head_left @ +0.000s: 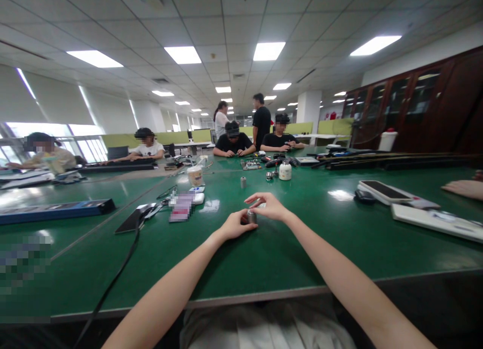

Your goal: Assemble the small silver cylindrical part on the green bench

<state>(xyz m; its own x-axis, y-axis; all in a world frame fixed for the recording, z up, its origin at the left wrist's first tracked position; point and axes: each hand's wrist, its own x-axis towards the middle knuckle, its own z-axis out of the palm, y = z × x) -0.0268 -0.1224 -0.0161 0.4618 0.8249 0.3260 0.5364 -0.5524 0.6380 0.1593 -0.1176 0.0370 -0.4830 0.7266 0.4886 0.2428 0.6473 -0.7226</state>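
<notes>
A small grey metal cylinder (252, 217) stands upright on the green table in front of me. My left hand (236, 225) is closed around it, thumb on the near side and fingers behind. Over the cylinder's top, my right hand (269, 207) reaches in from the right with its fingers bent and the fingertips drawn together. Whatever the right fingertips hold, if anything, is too small to make out. A second, similar metal cylinder (243, 182) stands farther back on the table, apart from both hands.
Behind the hands are a white jar (285, 171), small metal parts (269, 176), a circuit board (251, 164) and a drink cup (195, 176). A phone (181, 207) and a black cable (130, 253) lie left. Devices (385, 192) and another person's hand (466, 189) are right.
</notes>
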